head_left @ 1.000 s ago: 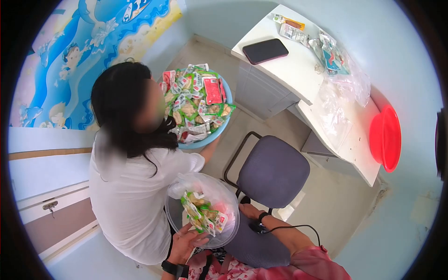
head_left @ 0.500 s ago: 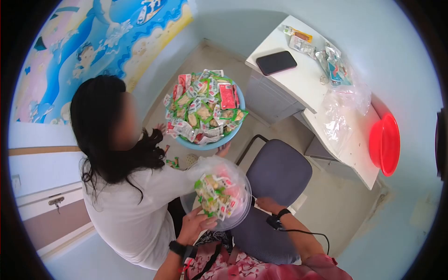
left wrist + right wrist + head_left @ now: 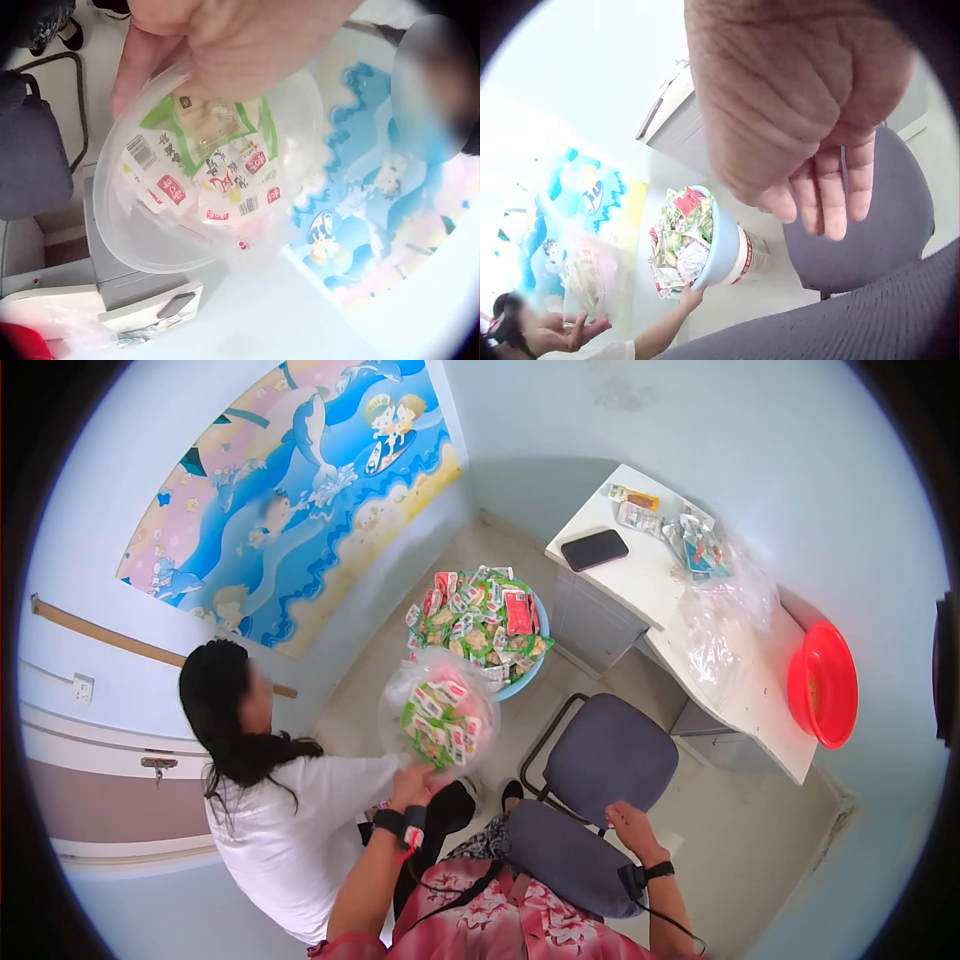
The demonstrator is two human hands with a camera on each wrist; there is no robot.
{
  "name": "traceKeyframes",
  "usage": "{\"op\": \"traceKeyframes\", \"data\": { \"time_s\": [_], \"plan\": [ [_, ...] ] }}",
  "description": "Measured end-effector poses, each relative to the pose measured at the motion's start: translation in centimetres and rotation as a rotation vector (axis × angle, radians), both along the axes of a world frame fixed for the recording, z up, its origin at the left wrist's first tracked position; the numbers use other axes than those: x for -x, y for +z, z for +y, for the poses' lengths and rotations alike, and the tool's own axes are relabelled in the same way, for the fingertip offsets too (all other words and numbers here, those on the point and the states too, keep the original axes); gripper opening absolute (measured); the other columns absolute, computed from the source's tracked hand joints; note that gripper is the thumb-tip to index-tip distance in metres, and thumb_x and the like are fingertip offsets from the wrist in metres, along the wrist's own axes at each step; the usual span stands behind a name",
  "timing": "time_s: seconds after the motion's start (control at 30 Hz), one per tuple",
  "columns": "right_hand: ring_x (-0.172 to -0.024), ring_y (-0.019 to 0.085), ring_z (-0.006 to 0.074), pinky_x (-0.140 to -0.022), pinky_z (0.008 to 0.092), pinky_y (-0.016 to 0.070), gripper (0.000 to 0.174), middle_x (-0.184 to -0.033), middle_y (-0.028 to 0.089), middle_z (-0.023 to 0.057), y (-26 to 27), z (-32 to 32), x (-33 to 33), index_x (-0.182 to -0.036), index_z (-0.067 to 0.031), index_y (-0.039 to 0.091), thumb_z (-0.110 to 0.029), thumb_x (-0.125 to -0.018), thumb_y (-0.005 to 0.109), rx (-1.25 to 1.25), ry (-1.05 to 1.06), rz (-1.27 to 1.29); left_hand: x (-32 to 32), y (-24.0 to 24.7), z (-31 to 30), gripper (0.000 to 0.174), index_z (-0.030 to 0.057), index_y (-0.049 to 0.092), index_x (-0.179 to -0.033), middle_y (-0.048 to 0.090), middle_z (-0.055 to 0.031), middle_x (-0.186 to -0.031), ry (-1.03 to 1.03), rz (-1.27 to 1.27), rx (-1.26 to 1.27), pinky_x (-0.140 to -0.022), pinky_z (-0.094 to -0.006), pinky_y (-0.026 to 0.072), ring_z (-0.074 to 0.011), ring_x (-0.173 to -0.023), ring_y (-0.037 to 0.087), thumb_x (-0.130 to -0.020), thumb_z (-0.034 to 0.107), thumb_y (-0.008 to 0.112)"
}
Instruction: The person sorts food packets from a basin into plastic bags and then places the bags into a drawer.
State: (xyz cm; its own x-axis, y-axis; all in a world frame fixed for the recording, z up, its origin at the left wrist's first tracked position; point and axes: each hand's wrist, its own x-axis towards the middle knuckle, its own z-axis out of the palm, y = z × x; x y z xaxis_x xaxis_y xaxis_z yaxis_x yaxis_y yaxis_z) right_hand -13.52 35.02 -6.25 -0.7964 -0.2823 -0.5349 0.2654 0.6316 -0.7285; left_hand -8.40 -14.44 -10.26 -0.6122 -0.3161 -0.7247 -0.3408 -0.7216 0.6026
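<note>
My left hand [image 3: 415, 785] grips the near edge of a clear plastic tub [image 3: 112, 217], the fingers at its rim. Inside the tub lie several white, green and red snack packets [image 3: 225, 165]; the tub is tilted in the left wrist view. Just beyond it stands a light-blue basin [image 3: 724, 247] heaped with similar packets [image 3: 480, 610]. A seated person in a white shirt [image 3: 265, 810] reaches toward the basin, one hand [image 3: 692, 298] at its underside. My right hand [image 3: 632, 830] hangs with loosely bent fingers near the grey chair, holding nothing.
A grey chair [image 3: 620, 755] stands in front of me. On the white desk [image 3: 740, 720] are a phone [image 3: 594, 550], plastic bags [image 3: 715, 645] and a few packages [image 3: 700, 550]; a red basin [image 3: 825, 685] leans at its right end. Beneath the blue basin is a white bucket [image 3: 751, 255].
My left hand has moved the tub forward, so it overlaps the blue basin's near side. My right hand has drawn back and up from beside the chair. The seated person has leaned back.
</note>
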Motion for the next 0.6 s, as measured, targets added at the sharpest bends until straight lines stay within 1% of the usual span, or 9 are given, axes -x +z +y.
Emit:
{"op": "traceKeyframes", "data": {
  "time_s": [0.07,0.17,0.27,0.3,0.4,0.47,0.5,0.57,0.6],
  "plan": [
    [-0.083,0.069,0.0182,-0.079,0.0325,0.0552,0.027,-0.088,0.072,0.0089,2.8,-0.3,-2.0,-0.108,0.0019,0.067,-0.023,-0.103,0.058,0.019,-0.028,-0.027,0.7,1.3,-2.3,0.038,-0.0107,0.051,-0.132,0.064,-0.0214,-0.129,0.048,-0.047,-0.088,-0.099,-0.0553,0.0599,-0.0381,-0.115,0.067,-0.095,-0.006,0.054],
    [-0.083,0.07,0.0199,-0.079,0.0333,0.0551,0.027,-0.09,0.073,0.0102,2.1,0.0,-5.4,-0.109,0.0007,0.068,-0.023,-0.102,0.06,0.027,0.023,-0.066,2.2,3.8,-4.0,0.037,-0.0098,0.051,-0.132,0.064,-0.0223,-0.128,0.136,0.029,-0.145,-0.101,-0.0528,0.0597,-0.0378,-0.116,0.066,-0.095,-0.005,0.055],
    [-0.082,0.072,0.0243,-0.079,0.0344,0.0564,0.025,-0.092,0.074,0.0112,2.9,0.0,-8.8,-0.111,-0.0022,0.07,-0.024,-0.1,0.062,-0.035,0.046,0.018,3.4,5.1,-4.6,0.038,-0.0085,0.051,-0.132,0.064,-0.0229,-0.129,0.213,-0.003,-0.071,-0.1,-0.0502,0.0606,-0.0376,-0.115,0.067,-0.095,-0.005,0.056],
    [-0.088,0.072,0.0259,-0.082,0.0357,0.0565,0.027,-0.097,0.074,0.0116,3.6,-0.3,-9.4,-0.112,-0.0036,0.07,-0.026,-0.1,0.062,-0.053,0.082,0.01,3.5,3.9,-5.6,0.038,-0.0076,0.051,-0.133,0.063,-0.0235,-0.13,0.217,-0.009,-0.06,-0.102,-0.0496,0.0602,-0.0385,-0.116,0.066,-0.095,-0.005,0.056],
    [-0.105,0.07,0.0293,-0.09,0.0398,0.0556,0.033,-0.113,0.074,0.0123,7.4,-1.7,-10.0,-0.118,-0.0075,0.071,-0.032,-0.098,0.063,-0.153,0.2,-0.004,5.1,0.7,-8.1,0.039,-0.0094,0.049,-0.132,0.061,-0.0267,-0.133,0.269,0.073,-0.199,-0.098,-0.0541,0.0616,-0.0428,-0.117,0.065,-0.095,-0.004,0.058],
    [-0.118,0.066,0.0301,-0.098,0.0431,0.0537,0.039,-0.125,0.071,0.0121,9.7,-3.1,-9.3,-0.123,-0.0099,0.071,-0.037,-0.097,0.064,-0.274,0.307,-0.021,6.8,1.4,-8.3,0.038,-0.0094,0.05,-0.131,0.061,-0.0266,-0.132,0.304,0.09,-0.199,-0.099,-0.0536,0.0616,-0.0428,-0.119,0.065,-0.095,-0.003,0.059],
    [-0.122,0.064,0.0309,-0.098,0.0463,0.0532,0.044,-0.129,0.069,0.0112,9.9,-3.4,-8.9,-0.126,-0.0117,0.07,-0.042,-0.094,0.066,-0.287,0.301,-0.083,7.7,1.5,-8.6,0.038,-0.0095,0.05,-0.131,0.061,-0.0266,-0.131,0.324,0.097,-0.199,-0.099,-0.0534,0.0615,-0.0428,-0.119,0.064,-0.094,-0.003,0.06],
    [-0.13,0.058,0.0324,-0.098,0.0526,0.0523,0.056,-0.135,0.065,0.0092,9.9,-3.5,-9.1,-0.133,-0.0155,0.067,-0.05,-0.088,0.07,-0.311,0.292,-0.213,9.1,-0.6,-10.0,0.038,-0.0095,0.051,-0.13,0.062,-0.0261,-0.131,0.397,0.095,-0.216,-0.099,-0.0528,0.0618,-0.0425,-0.12,0.064,-0.094,-0.002,0.059],
    [-0.131,0.058,0.0331,-0.1,0.0529,0.0516,0.062,-0.138,0.063,0.0097,9.7,-3.4,-9.8,-0.136,-0.0152,0.064,-0.052,-0.086,0.072,-0.317,0.332,-0.212,9.8,-1.5,-10.4,0.037,-0.0095,0.051,-0.13,0.062,-0.0258,-0.131,0.441,0.09,-0.226,-0.099,-0.0525,0.0619,-0.0423,-0.12,0.064,-0.094,-0.002,0.059]
  ]
}}
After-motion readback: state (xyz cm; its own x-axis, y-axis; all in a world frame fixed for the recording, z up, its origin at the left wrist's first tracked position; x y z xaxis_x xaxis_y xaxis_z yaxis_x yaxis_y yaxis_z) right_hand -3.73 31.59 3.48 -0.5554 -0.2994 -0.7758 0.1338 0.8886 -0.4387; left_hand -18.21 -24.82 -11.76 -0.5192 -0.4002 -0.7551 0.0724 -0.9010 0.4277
